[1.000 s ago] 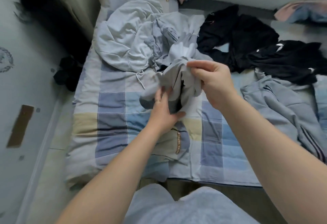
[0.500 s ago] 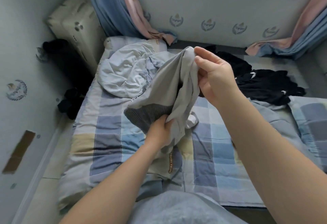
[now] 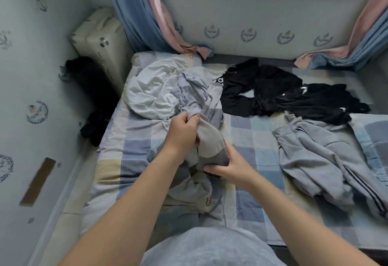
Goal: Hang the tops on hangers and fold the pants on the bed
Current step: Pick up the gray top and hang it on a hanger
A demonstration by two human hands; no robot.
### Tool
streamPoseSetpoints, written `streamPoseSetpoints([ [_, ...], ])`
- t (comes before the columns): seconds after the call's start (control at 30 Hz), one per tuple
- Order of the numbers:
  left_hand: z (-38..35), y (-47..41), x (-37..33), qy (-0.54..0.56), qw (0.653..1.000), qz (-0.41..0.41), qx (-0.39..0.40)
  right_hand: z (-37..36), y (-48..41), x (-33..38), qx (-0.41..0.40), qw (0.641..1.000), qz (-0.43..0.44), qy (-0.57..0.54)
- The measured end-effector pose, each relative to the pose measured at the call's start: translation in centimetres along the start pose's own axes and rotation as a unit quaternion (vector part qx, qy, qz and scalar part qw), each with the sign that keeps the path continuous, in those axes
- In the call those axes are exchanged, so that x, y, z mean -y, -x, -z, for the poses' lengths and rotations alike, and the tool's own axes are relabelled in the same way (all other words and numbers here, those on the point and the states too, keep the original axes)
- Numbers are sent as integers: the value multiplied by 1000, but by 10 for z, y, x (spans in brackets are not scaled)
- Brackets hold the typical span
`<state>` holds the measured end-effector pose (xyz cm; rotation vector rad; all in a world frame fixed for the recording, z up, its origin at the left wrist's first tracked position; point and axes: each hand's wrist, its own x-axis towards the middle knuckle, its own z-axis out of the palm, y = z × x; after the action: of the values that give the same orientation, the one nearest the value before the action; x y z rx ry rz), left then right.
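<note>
Hands gripping grey garment, checked bed

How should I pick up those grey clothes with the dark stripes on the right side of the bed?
Pinch the bunched edge at the far end of the grey striped clothes, near the black clothes, with your fingers coming down from above. That end stands up in a thick fold, while the rest lies crumpled flat on the bed, so it would probably hang straight.

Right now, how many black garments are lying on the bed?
2 as far as I can tell: the black lettered garment at the far middle, and the black white-marked garment overlapping its right side. Others may hide underneath.
</note>
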<state>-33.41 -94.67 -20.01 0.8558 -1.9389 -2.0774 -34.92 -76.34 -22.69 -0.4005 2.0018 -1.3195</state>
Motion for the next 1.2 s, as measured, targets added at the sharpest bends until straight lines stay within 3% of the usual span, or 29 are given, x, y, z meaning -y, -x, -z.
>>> streamPoseSetpoints([
  [0.13, 1, 3, -14, 23, 1000, 2, 3, 2, -4, 5, -170, 982, 51, 71],
  [0.23, 10, 4, -14, 6, 1000, 8, -5, 24, 0, 36, -184, 964, 135, 133],
  [0.37, 10, 19, -4, 16, 997, 42, 66, 46, 2, 90, -182, 933, 255, 178],
  [0.5, -4, 34, 12, -7, 989, -33, 145, 47, 5, 127, -144, 934, 265, 194],
  [0.67, -26, 41, 12, -111, 976, -162, 94, 32, 8, 166, -164, 917, 305, 197],
  [0.83, -36, 40, 3, -136, 969, -189, -80, 24, 7, 192, -207, 905, 334, 161],
  [1.03, -15, 31, 21, -226, 965, -111, -71, 46, -7, 203, -288, 882, 351, 126],
  [1.2, 9, 32, 17, -145, 983, -106, -39, 73, -28, 192, -341, 876, 310, 140],
])
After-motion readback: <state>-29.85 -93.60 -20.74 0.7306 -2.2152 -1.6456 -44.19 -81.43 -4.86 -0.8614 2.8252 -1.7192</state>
